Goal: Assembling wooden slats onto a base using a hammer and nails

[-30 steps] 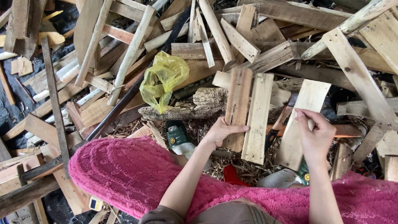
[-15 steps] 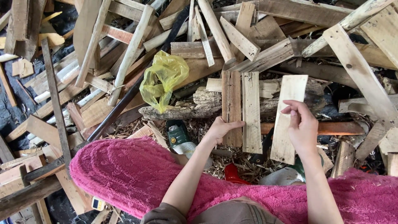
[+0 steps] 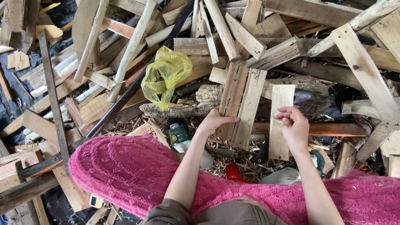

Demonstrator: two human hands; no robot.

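Note:
My left hand [image 3: 214,121] rests its fingers on the lower part of a brown plank [image 3: 231,93] that leans on a rough log [image 3: 187,104]. A paler plank [image 3: 251,104] lies right beside it, touching. My right hand [image 3: 295,127] pinches the edge of a third, light plank [image 3: 280,109] and holds it upright, a little to the right of the other two. A pink fluffy cloth [image 3: 121,171] covers my lap below both arms.
Scrap boards and poles are piled all around. A crumpled yellow plastic bag [image 3: 165,75] lies left of the planks. A green and white canister [image 3: 180,134], a red object [image 3: 233,173] and wood shavings lie near my knees. A long reddish bar [image 3: 325,129] runs behind my right hand.
My right hand has brought the light plank leftwards and upwards, closer to the two leaning planks. The left hand has stayed on the brown plank.

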